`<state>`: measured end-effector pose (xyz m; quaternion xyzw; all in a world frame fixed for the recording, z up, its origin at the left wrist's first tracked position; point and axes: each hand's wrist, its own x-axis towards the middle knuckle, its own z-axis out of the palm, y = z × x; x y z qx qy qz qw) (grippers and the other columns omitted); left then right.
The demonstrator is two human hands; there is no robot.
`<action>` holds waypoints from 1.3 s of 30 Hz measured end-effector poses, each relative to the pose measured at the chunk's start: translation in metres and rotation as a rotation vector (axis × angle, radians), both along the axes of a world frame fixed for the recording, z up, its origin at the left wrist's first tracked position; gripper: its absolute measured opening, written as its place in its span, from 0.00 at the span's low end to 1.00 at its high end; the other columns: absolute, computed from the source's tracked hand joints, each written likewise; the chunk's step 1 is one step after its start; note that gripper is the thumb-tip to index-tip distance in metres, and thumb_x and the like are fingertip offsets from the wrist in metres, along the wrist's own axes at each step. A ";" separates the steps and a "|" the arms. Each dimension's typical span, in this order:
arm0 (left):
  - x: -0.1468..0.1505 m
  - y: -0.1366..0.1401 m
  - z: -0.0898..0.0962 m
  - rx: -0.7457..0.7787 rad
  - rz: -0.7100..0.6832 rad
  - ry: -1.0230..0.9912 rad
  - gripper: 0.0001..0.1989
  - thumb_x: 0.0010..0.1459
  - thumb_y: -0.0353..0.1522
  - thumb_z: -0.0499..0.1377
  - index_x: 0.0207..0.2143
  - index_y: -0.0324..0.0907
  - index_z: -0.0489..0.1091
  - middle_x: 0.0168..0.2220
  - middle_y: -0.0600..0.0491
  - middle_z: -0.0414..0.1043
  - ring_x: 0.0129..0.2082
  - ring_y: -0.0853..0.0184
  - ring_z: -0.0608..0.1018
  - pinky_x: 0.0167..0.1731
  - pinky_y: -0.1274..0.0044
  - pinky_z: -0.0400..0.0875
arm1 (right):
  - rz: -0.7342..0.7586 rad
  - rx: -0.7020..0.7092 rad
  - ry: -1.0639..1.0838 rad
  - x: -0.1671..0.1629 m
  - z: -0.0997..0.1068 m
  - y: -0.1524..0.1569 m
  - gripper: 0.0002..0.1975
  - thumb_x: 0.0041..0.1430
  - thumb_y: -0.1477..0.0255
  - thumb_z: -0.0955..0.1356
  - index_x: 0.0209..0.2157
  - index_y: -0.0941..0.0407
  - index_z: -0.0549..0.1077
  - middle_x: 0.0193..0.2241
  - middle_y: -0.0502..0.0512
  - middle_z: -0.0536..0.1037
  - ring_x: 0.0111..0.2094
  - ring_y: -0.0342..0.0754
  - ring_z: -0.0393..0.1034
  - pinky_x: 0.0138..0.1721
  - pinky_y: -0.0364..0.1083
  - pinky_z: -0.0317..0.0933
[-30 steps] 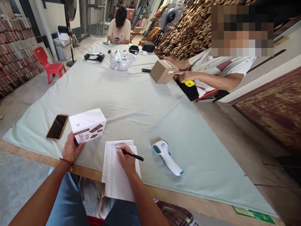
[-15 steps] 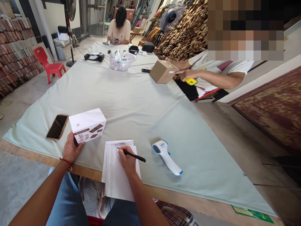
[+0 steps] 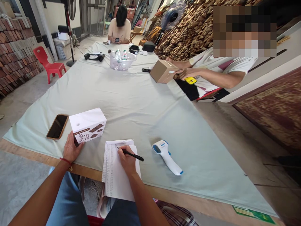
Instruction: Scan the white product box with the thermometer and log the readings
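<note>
My right hand (image 3: 127, 160) is closed round a black pen (image 3: 133, 154), its tip at the upper part of a notepad (image 3: 121, 182). Rows of handwriting run down the left of the page, and the pad overhangs the table's front edge. At the left, my left hand (image 3: 71, 149) grips the lower near corner of a white box (image 3: 88, 124) with brown print, which rests on the cloth; some fingers are hidden behind it. Beside the box lies a phone (image 3: 57, 126) with a dark screen. A white and blue infrared thermometer (image 3: 167, 157) lies right of the notepad.
A pale green cloth (image 3: 131, 100) covers the table. Farther back stand a clear basin (image 3: 121, 64) of bottles and a headset (image 3: 94, 57). At the right a person holds a cardboard box (image 3: 162, 72) and a yellow tape measure (image 3: 191, 80). Another person (image 3: 119, 28) sits at the far end.
The pen's back end has swung slightly left and up in my right hand. My left hand and the white box stay put. The person at the right has shifted their head a little.
</note>
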<state>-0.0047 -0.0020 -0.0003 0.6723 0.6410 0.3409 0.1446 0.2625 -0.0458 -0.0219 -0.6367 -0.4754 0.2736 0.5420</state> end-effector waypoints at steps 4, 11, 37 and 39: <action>0.001 0.000 0.003 -0.040 0.024 -0.033 0.30 0.52 0.41 0.61 0.56 0.42 0.58 0.50 0.45 0.66 0.50 0.55 0.72 0.46 0.64 0.71 | 0.001 0.014 -0.007 0.000 -0.003 0.001 0.08 0.49 0.67 0.63 0.22 0.55 0.66 0.18 0.46 0.66 0.22 0.43 0.59 0.26 0.43 0.55; 0.001 0.001 0.006 -0.092 0.014 -0.117 0.29 0.53 0.45 0.60 0.55 0.45 0.60 0.49 0.47 0.71 0.50 0.54 0.73 0.46 0.64 0.70 | -0.048 0.107 -0.054 0.005 0.011 -0.004 0.10 0.57 0.65 0.63 0.30 0.56 0.70 0.27 0.51 0.73 0.29 0.47 0.66 0.32 0.45 0.62; -0.005 -0.005 -0.001 -0.064 -0.046 -0.218 0.30 0.62 0.47 0.48 0.60 0.38 0.58 0.54 0.41 0.69 0.53 0.54 0.72 0.53 0.61 0.65 | -0.214 -0.343 -0.166 0.097 0.027 -0.017 0.18 0.47 0.54 0.66 0.30 0.55 0.71 0.21 0.56 0.73 0.22 0.51 0.65 0.23 0.47 0.58; -0.005 -0.005 -0.001 -0.069 -0.045 -0.214 0.30 0.62 0.47 0.47 0.60 0.38 0.58 0.53 0.41 0.69 0.53 0.54 0.72 0.52 0.61 0.65 | -0.029 -0.295 0.017 0.044 0.045 -0.017 0.19 0.47 0.52 0.67 0.24 0.55 0.69 0.19 0.54 0.72 0.20 0.48 0.63 0.22 0.46 0.57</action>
